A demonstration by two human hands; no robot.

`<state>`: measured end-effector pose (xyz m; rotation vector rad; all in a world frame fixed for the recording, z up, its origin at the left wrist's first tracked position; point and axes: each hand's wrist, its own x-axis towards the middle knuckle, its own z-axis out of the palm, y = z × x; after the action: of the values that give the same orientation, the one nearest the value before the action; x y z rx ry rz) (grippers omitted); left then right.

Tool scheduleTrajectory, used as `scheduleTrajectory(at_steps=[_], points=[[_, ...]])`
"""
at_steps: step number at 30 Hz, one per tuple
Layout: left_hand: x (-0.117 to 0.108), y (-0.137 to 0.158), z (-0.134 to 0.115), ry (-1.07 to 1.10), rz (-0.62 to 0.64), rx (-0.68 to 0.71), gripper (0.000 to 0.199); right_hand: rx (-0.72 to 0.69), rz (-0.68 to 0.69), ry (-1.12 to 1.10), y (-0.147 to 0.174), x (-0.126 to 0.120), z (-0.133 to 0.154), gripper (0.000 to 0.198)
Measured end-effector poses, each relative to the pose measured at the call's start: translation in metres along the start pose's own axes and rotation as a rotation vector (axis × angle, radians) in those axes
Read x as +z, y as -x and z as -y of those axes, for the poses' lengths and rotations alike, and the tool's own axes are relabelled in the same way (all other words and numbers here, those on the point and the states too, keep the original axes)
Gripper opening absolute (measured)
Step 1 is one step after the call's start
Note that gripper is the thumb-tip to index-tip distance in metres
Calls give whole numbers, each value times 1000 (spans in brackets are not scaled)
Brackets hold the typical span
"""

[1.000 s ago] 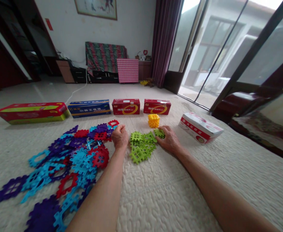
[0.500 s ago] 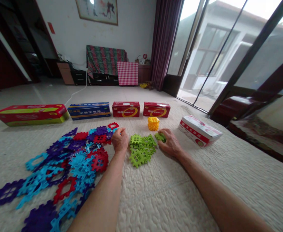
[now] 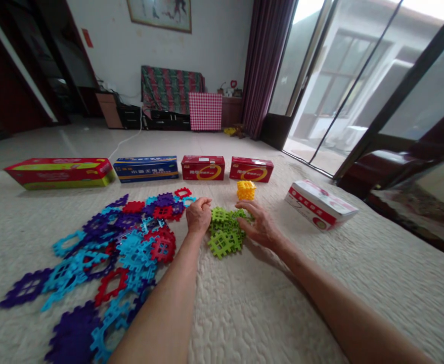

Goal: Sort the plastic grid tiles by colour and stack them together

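Observation:
Light green interlocking plastic tiles [image 3: 225, 241] lie in a small overlapping pile between my two hands. My left hand [image 3: 198, 216] rests curled like a loose fist at the pile's left edge. Its palm is turned away, so anything inside the fingers is hidden. On the right side my right hand [image 3: 259, 225] reaches over the green tiles, thumb and fingers apart, with the fingertips at or just above them. Just beyond it stands a cube of yellow tiles [image 3: 246, 190]. Left of my left hand spreads a heap of purple, red and light blue tiles [image 3: 136, 250].
Across the quilted mat stand a long red and yellow-green box [image 3: 60, 173], a blue box [image 3: 146, 169] and two red boxes [image 3: 203, 168]. A white and red box [image 3: 320, 205] sits at the right. Farther back are a low cabinet and a glass door.
My right hand has moved left onto the green pile, bringing the separate green tile to it, and its fingers have spread. The view has shifted slightly; my left hand stays curled.

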<state>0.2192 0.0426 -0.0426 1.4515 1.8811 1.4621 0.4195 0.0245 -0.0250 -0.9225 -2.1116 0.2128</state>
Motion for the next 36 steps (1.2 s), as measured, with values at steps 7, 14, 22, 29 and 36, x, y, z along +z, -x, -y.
scheduleTrajectory(at_steps=[7, 14, 22, 29, 36], points=[[-1, 1, -1, 12, 1, 10, 36, 25, 223, 111, -30, 16, 11, 33], [-2, 1, -4, -12, -5, 1, 37, 8, 322, 185, -45, 26, 17, 32], [1, 0, -2, -21, 2, 0, 36, 116, 150, 34, -17, -49, -32, 36], [2, 0, -1, -13, -2, -3, 35, 176, 117, 22, 11, -61, -56, 38], [2, -1, 0, -14, -5, -7, 34, 88, 145, 59, 6, -50, -55, 41]])
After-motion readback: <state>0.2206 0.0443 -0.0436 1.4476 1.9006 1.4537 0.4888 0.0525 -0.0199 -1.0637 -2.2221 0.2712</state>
